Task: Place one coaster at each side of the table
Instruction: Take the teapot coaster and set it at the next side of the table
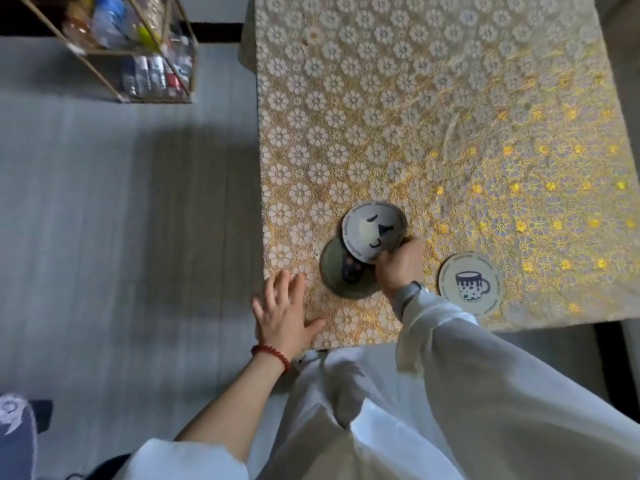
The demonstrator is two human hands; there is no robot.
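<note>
My right hand grips a round white coaster with a face drawing, tilted and lifted a little above the table near its front left corner. Under it a dark green coaster lies flat on the gold floral tablecloth. A third coaster, white with a spotted mug drawing, rests flat near the front edge, to the right of my right wrist. My left hand lies flat with fingers spread at the table's front left corner, holding nothing, just left of the green coaster.
The table's left edge runs up at about x=750, with grey wood floor beyond it. A wire shelf rack with bottles stands at the upper left. My white sleeves and clothing fill the lower right.
</note>
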